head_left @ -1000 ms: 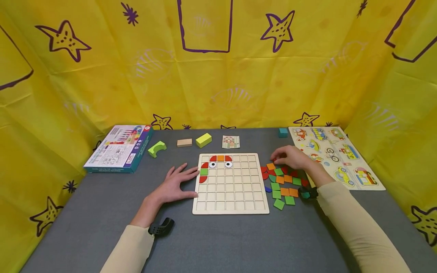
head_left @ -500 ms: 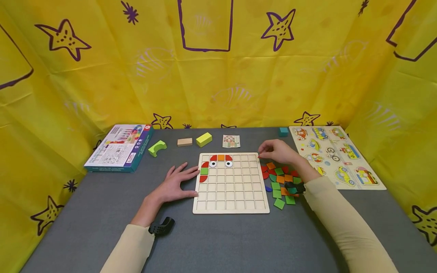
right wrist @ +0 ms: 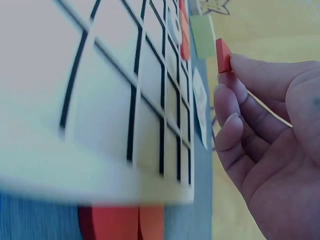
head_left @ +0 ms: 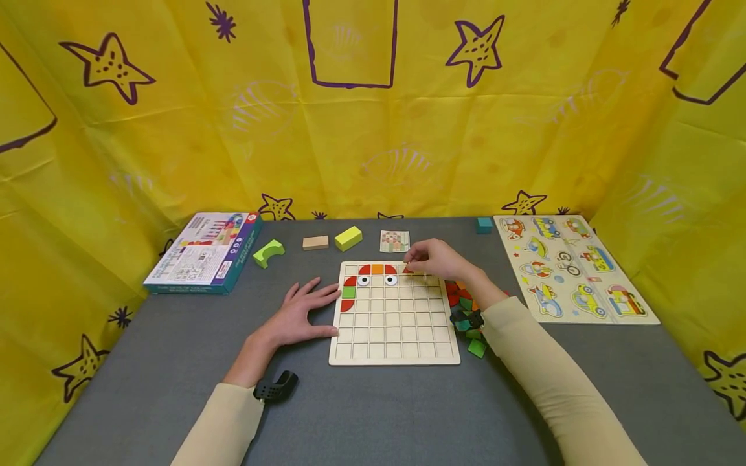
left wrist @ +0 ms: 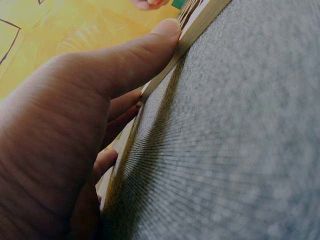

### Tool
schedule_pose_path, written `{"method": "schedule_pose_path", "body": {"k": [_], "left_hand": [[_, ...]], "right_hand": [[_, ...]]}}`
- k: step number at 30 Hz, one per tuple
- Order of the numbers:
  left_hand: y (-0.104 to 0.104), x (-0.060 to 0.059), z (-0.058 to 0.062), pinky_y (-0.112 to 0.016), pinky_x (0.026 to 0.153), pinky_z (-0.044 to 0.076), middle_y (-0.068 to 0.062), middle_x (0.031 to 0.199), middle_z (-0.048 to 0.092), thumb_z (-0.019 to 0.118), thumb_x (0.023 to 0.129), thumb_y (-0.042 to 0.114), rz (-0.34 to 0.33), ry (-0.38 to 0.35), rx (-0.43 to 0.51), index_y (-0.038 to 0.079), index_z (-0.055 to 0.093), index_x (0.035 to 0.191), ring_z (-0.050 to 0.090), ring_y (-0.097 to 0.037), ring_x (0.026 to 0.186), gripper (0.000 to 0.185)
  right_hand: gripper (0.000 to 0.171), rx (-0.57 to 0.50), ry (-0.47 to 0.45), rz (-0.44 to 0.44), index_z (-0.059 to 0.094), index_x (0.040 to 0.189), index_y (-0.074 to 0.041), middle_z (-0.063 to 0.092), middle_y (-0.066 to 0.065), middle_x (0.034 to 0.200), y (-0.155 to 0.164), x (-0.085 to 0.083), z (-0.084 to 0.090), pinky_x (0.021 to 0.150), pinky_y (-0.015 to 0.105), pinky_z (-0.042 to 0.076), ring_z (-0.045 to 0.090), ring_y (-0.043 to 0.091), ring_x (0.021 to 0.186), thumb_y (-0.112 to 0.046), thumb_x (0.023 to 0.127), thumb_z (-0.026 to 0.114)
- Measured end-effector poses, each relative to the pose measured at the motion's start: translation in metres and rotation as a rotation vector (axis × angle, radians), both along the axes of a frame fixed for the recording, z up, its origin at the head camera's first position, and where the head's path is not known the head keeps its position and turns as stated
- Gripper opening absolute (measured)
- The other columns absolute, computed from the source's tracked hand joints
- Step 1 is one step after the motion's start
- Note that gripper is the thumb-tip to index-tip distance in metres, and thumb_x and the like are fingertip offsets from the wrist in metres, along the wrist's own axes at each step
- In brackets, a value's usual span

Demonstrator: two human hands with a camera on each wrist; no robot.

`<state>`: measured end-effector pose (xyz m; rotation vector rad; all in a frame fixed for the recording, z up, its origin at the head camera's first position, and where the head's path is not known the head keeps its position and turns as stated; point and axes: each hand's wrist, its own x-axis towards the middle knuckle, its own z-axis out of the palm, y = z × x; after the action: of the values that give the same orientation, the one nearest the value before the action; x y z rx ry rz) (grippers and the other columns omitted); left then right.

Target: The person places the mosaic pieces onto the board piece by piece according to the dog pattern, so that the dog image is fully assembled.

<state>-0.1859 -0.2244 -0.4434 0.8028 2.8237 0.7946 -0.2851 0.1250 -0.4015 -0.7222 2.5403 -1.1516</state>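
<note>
A wooden grid board point(head_left: 394, 336) lies mid-table, with red, orange and green tiles and two eye tiles in its top-left cells. My right hand point(head_left: 434, 259) hovers over the board's top row and pinches a small red tile point(head_left: 408, 268) point(right wrist: 223, 55) between its fingertips. My left hand point(head_left: 300, 310) lies flat on the grey table, fingers straight, its thumb point(left wrist: 145, 52) pressing against the board's left edge point(left wrist: 200, 27). A heap of loose coloured tiles point(head_left: 463, 304) lies right of the board, partly hidden by my right forearm.
At the back stand a game box point(head_left: 204, 252), a green arch block point(head_left: 268, 252), a tan block point(head_left: 315, 243), a yellow-green block point(head_left: 348, 238), a pattern card point(head_left: 394, 241) and a teal cube point(head_left: 483, 224). A vehicle puzzle board point(head_left: 574, 268) lies at the right. Yellow curtain walls surround the table.
My right hand has lifted a red tile from the heap and carried it left, over the board's top row. The left hand has not moved.
</note>
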Motion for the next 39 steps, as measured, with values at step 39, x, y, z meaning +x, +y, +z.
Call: {"method": "schedule_pose_path", "body": {"k": [39], "left_hand": [[0.0, 0.0, 0.0, -0.069, 0.112, -0.002, -0.003, 0.159, 0.039, 0.077, 0.084, 0.056, 0.0, -0.007, 0.005, 0.014, 0.049, 0.151, 0.013, -0.042, 0.151, 0.084]], "right_hand": [[0.004, 0.115, 0.136, 0.139, 0.075, 0.092, -0.007, 0.068, -0.003, 0.079, -0.067, 0.001, -0.013, 0.066, 0.025, 0.048, 0.058, 0.011, 0.07, -0.011, 0.093, 0.075]]}}
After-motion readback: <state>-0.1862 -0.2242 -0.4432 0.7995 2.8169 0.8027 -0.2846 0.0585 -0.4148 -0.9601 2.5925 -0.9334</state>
